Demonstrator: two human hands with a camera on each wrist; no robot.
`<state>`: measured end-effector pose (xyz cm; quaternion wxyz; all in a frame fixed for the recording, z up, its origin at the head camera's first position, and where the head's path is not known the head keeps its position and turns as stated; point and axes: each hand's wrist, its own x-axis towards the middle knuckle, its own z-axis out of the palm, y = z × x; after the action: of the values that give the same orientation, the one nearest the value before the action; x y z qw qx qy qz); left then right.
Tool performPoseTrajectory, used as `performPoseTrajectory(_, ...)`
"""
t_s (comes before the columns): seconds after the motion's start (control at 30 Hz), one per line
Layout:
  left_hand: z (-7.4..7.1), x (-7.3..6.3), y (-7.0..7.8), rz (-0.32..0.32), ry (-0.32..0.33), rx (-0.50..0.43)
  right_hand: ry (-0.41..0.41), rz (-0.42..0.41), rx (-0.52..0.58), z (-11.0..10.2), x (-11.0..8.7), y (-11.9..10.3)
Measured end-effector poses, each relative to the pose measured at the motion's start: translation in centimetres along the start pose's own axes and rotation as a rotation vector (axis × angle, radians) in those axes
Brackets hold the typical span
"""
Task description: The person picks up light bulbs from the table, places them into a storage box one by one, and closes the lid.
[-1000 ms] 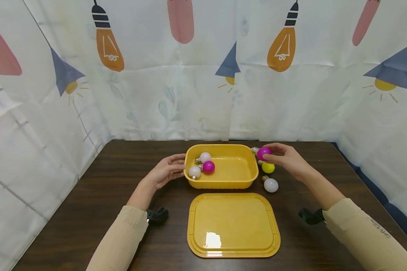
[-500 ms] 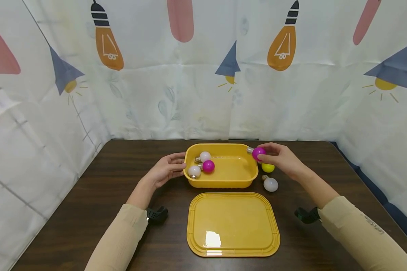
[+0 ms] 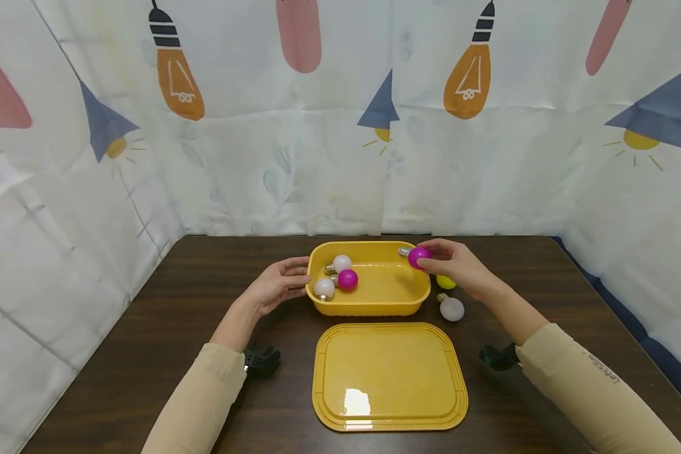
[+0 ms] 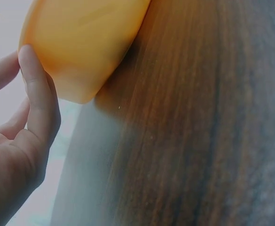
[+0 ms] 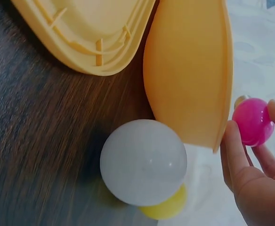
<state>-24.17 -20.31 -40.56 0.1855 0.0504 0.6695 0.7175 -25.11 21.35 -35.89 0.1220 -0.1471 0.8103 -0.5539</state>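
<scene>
A magenta light bulb (image 3: 419, 257) is pinched between the fingertips and thumb of my right hand (image 3: 456, 265), above the right end of the yellow plastic box (image 3: 369, 309). Its metal screw base points left, over the inside of the box. My left hand (image 3: 278, 285) touches the box's left end with relaxed fingers, the tips at the rim (image 4: 29, 28). Inside the box, at the left, lie a white bulb (image 3: 343, 263), another magenta bulb (image 3: 348, 279) and a second white bulb (image 3: 324, 288).
Right of the box, a white bulb (image 3: 451, 309) and a yellow bulb (image 3: 446, 282), partly hidden by the right hand, lie on the dark wooden table (image 3: 232, 410). A yellow lid (image 3: 390, 378) lies flat in front of the box. A patterned curtain (image 3: 329, 176) hangs behind the table.
My right hand has moved left with the magenta bulb, from beside the box's right rim to over its inside. The left hand has stayed at the left end.
</scene>
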Motion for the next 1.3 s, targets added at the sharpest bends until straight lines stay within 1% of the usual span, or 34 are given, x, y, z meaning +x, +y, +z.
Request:
performPoseTrajectory(0.13,0.1,0.0,0.0,0.004,0.003,0.005,0.000,-0.006,0.019,0.3,0.3,0.1)
performPoseTrajectory(0.37,-0.1,0.1,-0.1,0.016,-0.015,0.017,-0.009,-0.023,0.073,1.3,0.9,-0.5)
performPoseTrajectory(0.47,-0.1,0.1,-0.1,0.017,-0.014,0.015,-0.013,-0.029,0.063,1.9,1.3,-0.9)
performPoseTrajectory(0.67,-0.1,0.1,-0.2,0.014,-0.011,-0.002,-0.011,-0.008,0.045,2.6,2.0,-1.1)
performPoseTrajectory(0.8,0.0,0.1,-0.2,0.007,0.002,-0.011,-0.021,-0.020,0.038,3.0,2.3,-1.2)
performPoseTrajectory(0.93,0.0,0.1,-0.2,0.007,0.005,-0.012,-0.034,-0.022,0.046,3.3,2.5,-1.5)
performPoseTrajectory(1.13,0.1,0.0,-0.1,0.013,-0.002,-0.008,-0.040,-0.020,0.024,3.8,2.5,-1.9)
performPoseTrajectory(1.3,0.2,-0.1,0.0,0.020,-0.006,0.002,-0.039,-0.019,0.009,3.8,2.7,-1.8)
